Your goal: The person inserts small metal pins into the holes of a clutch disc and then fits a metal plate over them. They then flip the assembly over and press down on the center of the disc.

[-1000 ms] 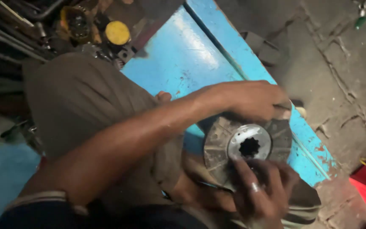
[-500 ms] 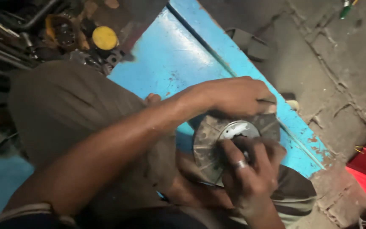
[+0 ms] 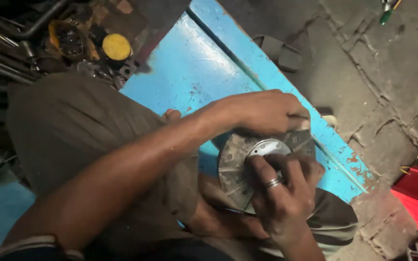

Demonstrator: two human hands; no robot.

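My left hand (image 3: 267,112) grips the far rim of the round metal disc (image 3: 235,166) on the blue box (image 3: 194,72), right fingers (image 3: 267,169) pressing its hub, best kept flat and steady.

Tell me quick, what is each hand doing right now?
Left hand: curled shut on the far edge of the round metal disc.
Right hand: fingers bent over the disc's shiny centre, pressing on it; a full grip cannot be told.

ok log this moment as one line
left hand: grips far edge of grey metal disc | right hand: fingers over its shiny hub | disc: tilted up, over blue metal surface
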